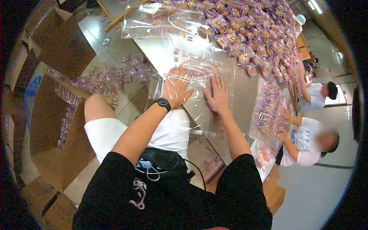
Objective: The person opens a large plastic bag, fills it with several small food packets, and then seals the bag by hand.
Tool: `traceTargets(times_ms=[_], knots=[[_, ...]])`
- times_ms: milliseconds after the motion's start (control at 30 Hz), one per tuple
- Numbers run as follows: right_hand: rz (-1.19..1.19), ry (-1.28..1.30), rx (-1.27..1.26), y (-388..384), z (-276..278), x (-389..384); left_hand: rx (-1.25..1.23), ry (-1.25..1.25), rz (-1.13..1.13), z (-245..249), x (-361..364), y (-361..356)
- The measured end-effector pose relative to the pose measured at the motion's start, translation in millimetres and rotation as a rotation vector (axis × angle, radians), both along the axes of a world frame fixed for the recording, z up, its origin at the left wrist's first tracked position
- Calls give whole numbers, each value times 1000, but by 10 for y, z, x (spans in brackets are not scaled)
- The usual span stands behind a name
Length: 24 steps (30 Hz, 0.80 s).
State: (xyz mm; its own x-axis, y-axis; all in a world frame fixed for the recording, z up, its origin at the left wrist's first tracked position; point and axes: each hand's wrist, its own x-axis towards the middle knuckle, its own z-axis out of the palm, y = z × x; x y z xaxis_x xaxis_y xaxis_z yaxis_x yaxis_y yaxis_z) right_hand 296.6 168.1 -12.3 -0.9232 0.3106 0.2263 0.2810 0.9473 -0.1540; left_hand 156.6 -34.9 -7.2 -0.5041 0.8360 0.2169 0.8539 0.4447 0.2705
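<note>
A large clear plastic bag (197, 115) with red print lies over the table edge in front of me. My left hand (177, 87), with a black watch at the wrist, rests on the bag with its fingers spread. To the right of it, my right hand (217, 94) also lies flat on the bag, fingers apart. Neither hand grips anything. Another clear printed bag (165, 25) lies beyond my hands, at the top. A big heap of small wrapped food packs (253, 30) covers the far right part of the table.
Two people in white shirts (303, 134) are at the right, the nearer one's hands at a filled bag (268, 107). Cardboard boxes (57, 38) stand at the left. Wrapped packs (111, 78) lie on the floor at the left. A printed bag (264, 157) lies at the right edge.
</note>
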Motion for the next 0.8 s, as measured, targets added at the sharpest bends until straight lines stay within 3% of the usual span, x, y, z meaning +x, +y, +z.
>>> traceTargets(times_ms=[167,300,400,467,800], knots=[[21,-140,-4,-83,31,-60,-152,60,5,94,25,179],[91,14,-12,-121,56,-121,-72,96,-20,-33,-8,227],[8,-78,-63,-118,151,-103,-89,51,-44,10,-61,183],[-22,-61,48,98,0,-76,0,51,-30,-89,-139,170],[-36,14,-63,88,97,-63,48,61,2,-46,-129,160]])
